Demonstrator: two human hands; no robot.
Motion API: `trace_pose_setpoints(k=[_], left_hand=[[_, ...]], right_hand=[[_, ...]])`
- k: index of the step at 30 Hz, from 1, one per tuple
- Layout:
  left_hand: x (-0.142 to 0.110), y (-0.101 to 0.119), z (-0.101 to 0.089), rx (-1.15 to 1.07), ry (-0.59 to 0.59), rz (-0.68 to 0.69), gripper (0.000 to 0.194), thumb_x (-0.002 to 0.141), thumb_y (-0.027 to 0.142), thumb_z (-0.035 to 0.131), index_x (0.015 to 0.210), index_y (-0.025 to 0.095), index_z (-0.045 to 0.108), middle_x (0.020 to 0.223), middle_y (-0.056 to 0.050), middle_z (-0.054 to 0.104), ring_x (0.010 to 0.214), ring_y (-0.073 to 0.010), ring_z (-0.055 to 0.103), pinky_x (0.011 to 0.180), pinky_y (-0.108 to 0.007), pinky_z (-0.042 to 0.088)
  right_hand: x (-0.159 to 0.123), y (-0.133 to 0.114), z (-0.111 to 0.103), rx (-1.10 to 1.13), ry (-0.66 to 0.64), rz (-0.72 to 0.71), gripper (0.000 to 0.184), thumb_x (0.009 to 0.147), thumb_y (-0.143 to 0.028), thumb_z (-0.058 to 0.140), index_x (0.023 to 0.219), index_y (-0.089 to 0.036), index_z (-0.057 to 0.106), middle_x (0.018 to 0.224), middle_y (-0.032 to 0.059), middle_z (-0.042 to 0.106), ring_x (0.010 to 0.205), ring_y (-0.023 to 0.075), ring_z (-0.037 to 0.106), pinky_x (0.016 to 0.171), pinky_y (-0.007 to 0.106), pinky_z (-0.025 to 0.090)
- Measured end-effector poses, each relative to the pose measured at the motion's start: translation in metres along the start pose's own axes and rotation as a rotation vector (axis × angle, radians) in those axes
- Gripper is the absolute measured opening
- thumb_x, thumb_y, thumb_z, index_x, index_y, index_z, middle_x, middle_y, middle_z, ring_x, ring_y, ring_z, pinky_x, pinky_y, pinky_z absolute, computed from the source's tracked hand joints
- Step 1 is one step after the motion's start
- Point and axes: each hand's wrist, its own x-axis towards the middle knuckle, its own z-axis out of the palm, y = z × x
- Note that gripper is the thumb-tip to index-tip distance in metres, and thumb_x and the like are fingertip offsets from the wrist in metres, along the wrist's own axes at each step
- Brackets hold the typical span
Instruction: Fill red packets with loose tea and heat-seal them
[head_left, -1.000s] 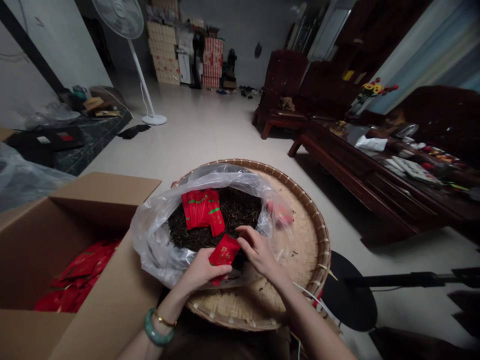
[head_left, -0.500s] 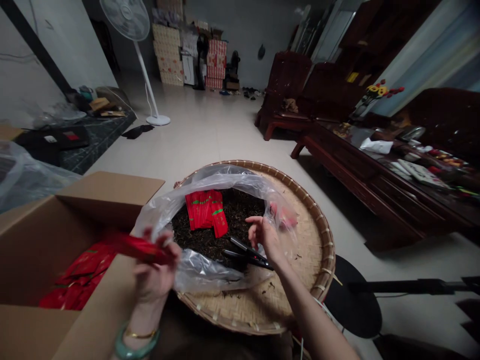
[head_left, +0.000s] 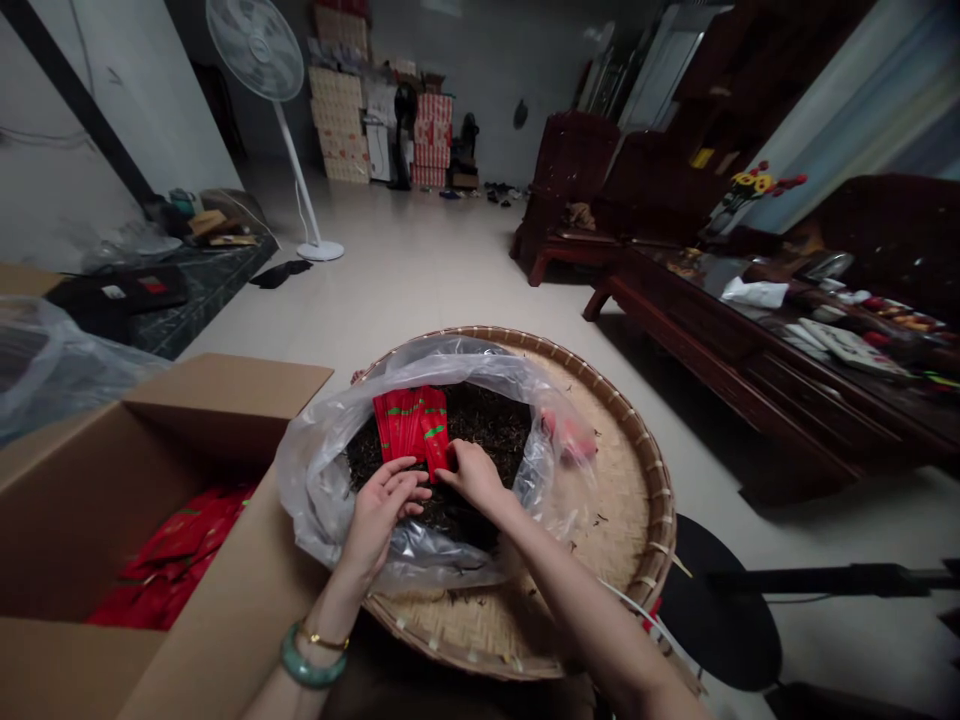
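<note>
A fanned row of red packets [head_left: 403,420] with green marks lies on dark loose tea leaves [head_left: 499,420] inside a clear plastic bag [head_left: 322,450]. My right hand [head_left: 476,475] pinches the lower end of the rightmost packet between thumb and fingers. Beside it, my left hand [head_left: 386,505] hovers over the leaves near the packets' lower ends, fingers apart and nothing in them. The black tool seen earlier in the bag is hidden behind my right hand and forearm.
The bag rests on a round woven bamboo tray [head_left: 637,570]. An open cardboard box [head_left: 232,560] at left holds several red packets [head_left: 176,550]. A black round stand base [head_left: 720,600] is at right. Farther off are a white fan [head_left: 289,180] and a dark wooden table [head_left: 720,350].
My left hand, which held a blurred red packet above the box's edge, is now empty over the bag. My right hand has moved left and taken hold of the rightmost packet's end.
</note>
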Motion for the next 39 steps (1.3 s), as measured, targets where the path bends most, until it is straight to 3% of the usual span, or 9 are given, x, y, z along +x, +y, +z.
trace_pose_setpoints(k=[6,10,14,18,24,26,28,32,39], left_hand=[[0.006,-0.006,-0.003,0.032,0.006,-0.017,0.063,0.058,0.042,0.08,0.105,0.01,0.054,0.092,-0.012,0.066,0.07,-0.0164,0.064,0.054,-0.019,0.051],[0.008,-0.009,-0.004,0.059,0.016,0.0,0.06,0.059,0.043,0.079,0.104,0.01,0.055,0.092,-0.012,0.066,0.07,-0.0173,0.065,0.055,-0.02,0.052],[0.009,-0.011,-0.004,0.068,0.048,0.015,0.06,0.058,0.042,0.079,0.103,0.01,0.055,0.098,-0.014,0.065,0.078,-0.0198,0.066,0.058,-0.021,0.053],[0.01,-0.015,-0.005,0.06,0.073,0.03,0.062,0.058,0.04,0.079,0.107,0.011,0.054,0.11,-0.016,0.061,0.091,-0.022,0.064,0.066,-0.023,0.055],[0.005,-0.005,-0.009,0.431,0.278,0.573,0.064,0.063,0.035,0.077,0.12,0.02,0.052,0.127,-0.014,0.051,0.11,-0.0257,0.054,0.08,-0.032,0.054],[0.001,0.002,-0.008,0.643,0.175,0.665,0.048,0.062,0.032,0.078,0.107,0.02,0.064,0.114,-0.011,0.061,0.11,-0.0279,0.054,0.088,-0.036,0.051],[-0.002,0.004,-0.005,0.706,0.042,0.545,0.026,0.068,0.034,0.072,0.09,0.021,0.071,0.091,-0.008,0.069,0.089,-0.0254,0.063,0.083,-0.034,0.052],[-0.004,-0.004,0.005,0.446,0.146,0.236,0.033,0.065,0.043,0.072,0.082,0.015,0.07,0.06,-0.005,0.066,0.056,-0.0197,0.062,0.055,-0.026,0.051],[-0.01,-0.021,0.026,0.118,0.184,0.131,0.043,0.054,0.043,0.08,0.079,0.009,0.069,0.073,-0.01,0.07,0.058,-0.0191,0.064,0.049,-0.023,0.051]], right_hand=[[0.004,0.009,0.005,0.125,0.014,0.065,0.038,0.071,-0.025,0.07,0.106,-0.02,0.055,0.088,0.0005,0.069,0.079,0.0161,0.062,0.066,0.024,0.041],[0.007,0.008,0.009,0.177,0.017,0.085,0.025,0.075,-0.027,0.067,0.097,-0.02,0.059,0.082,-0.0009,0.068,0.076,0.0144,0.062,0.065,0.023,0.04],[0.008,0.001,0.013,0.029,0.057,0.053,0.033,0.073,-0.046,0.069,0.091,-0.019,0.062,0.093,0.0056,0.066,0.084,0.0192,0.06,0.066,0.026,0.04],[0.007,-0.007,0.009,-0.125,0.056,-0.002,0.021,0.081,-0.04,0.064,0.081,-0.019,0.064,0.086,0.0057,0.067,0.082,0.02,0.058,0.065,0.027,0.038],[-0.013,-0.019,-0.031,-0.226,0.023,-0.244,0.012,0.086,-0.028,0.059,0.082,-0.023,0.068,0.081,0.0043,0.066,0.082,0.02,0.054,0.067,0.029,0.037],[-0.024,-0.023,-0.046,-0.309,0.025,-0.404,0.014,0.087,-0.026,0.057,0.081,-0.022,0.069,0.081,0.0063,0.065,0.083,0.0214,0.053,0.069,0.031,0.038],[-0.033,-0.023,-0.056,-0.252,0.111,-0.476,0.014,0.089,-0.024,0.054,0.088,-0.022,0.068,0.086,0.0073,0.064,0.086,0.0216,0.053,0.073,0.032,0.041],[-0.045,-0.014,-0.054,0.206,0.447,-0.286,0.033,0.088,-0.03,0.056,0.12,-0.021,0.057,0.102,0.0088,0.062,0.093,0.0201,0.056,0.079,0.031,0.048],[-0.065,-0.014,-0.031,0.231,0.59,-0.301,0.035,0.093,-0.026,0.047,0.127,-0.021,0.054,0.107,0.01,0.066,0.096,0.0207,0.06,0.085,0.035,0.05]])
